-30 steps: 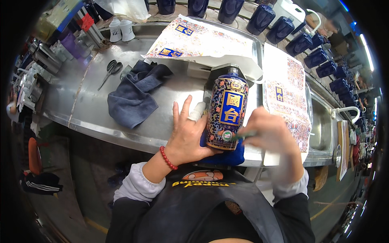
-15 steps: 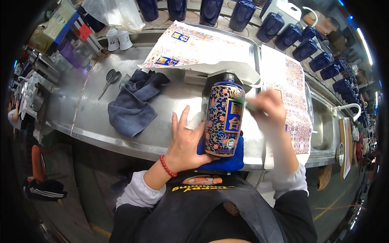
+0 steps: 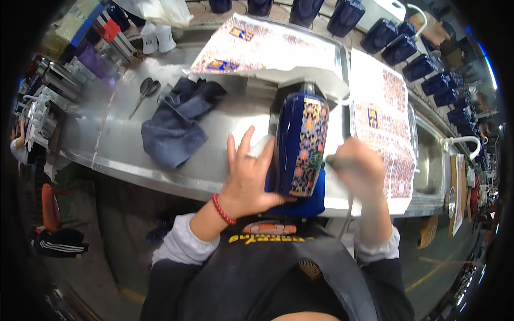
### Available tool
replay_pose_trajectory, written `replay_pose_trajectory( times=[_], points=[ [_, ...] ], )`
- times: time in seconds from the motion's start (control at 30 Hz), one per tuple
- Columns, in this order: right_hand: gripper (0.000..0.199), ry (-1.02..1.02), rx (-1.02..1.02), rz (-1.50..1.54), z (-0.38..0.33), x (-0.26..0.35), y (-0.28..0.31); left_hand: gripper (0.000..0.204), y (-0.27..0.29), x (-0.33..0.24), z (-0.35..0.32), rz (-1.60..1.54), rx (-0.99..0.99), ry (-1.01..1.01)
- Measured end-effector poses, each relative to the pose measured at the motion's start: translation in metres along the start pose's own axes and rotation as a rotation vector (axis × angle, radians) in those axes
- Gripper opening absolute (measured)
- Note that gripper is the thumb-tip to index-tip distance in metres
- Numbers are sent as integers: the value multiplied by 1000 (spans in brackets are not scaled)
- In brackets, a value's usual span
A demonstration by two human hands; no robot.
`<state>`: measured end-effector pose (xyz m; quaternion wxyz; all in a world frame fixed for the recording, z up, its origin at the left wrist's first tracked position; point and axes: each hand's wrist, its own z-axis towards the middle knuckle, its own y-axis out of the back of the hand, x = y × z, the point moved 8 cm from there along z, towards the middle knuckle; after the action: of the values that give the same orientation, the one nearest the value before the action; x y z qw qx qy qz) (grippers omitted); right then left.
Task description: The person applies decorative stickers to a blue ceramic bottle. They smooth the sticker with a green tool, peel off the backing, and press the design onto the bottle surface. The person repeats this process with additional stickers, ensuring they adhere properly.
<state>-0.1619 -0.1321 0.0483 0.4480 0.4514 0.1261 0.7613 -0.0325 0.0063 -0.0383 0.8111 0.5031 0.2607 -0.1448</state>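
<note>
A glossy dark blue bottle (image 3: 292, 144) lies with its neck pointing away from me, a colourful floral decal (image 3: 310, 147) on its right side and bare blue on its left. Under its near end is a bright blue pad (image 3: 316, 199). My left hand (image 3: 243, 179) lies beside the bottle, fingers spread, thumb against its base; one finger looks wrapped in white. To the right of the decal, my right hand (image 3: 361, 166), blurred, is closed around a small dark green tool (image 3: 341, 160). Its exact kind is unclear.
Printed decal sheets (image 3: 289, 51) lie on a tray behind the bottle, and more sheets (image 3: 393, 176) at right. A crumpled dark cloth (image 3: 174, 134) and scissors (image 3: 142, 96) rest on the metal table. Several blue bottles (image 3: 345, 17) line the back; a sink (image 3: 428, 166) is at far right.
The bottle has rolled to the right, so the decal's front panel has turned out of sight and bare blue shows. My right hand has moved lower along the bottle's side.
</note>
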Motion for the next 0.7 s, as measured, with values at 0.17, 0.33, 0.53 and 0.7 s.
replay_pose_trajectory(
  times=[0.17,0.33,0.53,0.7],
  points=[
    [18,-611,-167,449,-56,-41,-18,117,3,-4,0,54,-36,-22],
    [19,-793,-306,526,-77,-42,-36,116,6,-11,1,86,-90,-47],
    [20,-598,-166,80,-44,-11,-35,114,3,-10,0,167,-27,0],
    [19,-529,-130,3,-31,4,-39,116,3,-12,0,105,-112,-46]
  ],
)
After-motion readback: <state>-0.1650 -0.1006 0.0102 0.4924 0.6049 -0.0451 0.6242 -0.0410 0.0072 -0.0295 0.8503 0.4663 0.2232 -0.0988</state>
